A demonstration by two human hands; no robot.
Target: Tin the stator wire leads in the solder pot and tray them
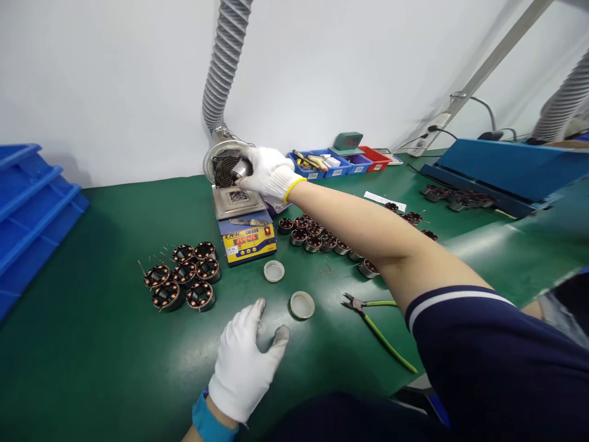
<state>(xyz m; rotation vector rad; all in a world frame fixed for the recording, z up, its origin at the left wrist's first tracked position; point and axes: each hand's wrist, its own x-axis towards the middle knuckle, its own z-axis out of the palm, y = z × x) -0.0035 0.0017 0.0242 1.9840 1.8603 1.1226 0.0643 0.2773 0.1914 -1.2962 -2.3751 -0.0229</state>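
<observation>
My right hand (pixel 269 172), in a white glove with a yellow cuff, grips a motor stator (pixel 243 168) by its silver outer ring. It holds the stator tilted above the molten square of a solder pot (pixel 230 212), in front of a round fume extractor hood (pixel 209 162). The pot's yellow front panel (pixel 250 244) shows red digits. A flat metal strip (pixel 248 222) lies on the pot's front ledge. Gloved in white, my left hand (pixel 246 362) hovers low over the green table, thumb and fingers apart, holding nothing. Near it are two small round dishes (pixel 302 305) (pixel 273 271).
Several copper-wound stators (pixel 184 273) stand left of the pot; more (pixel 313 228) stand behind my right forearm. Green-handled cutters (pixel 354 302) lie open at right. Blue bins (pixel 338 170) line the wall. Stacked blue crates (pixel 32 215) stand left. A grey hose (pixel 225 61) hangs above.
</observation>
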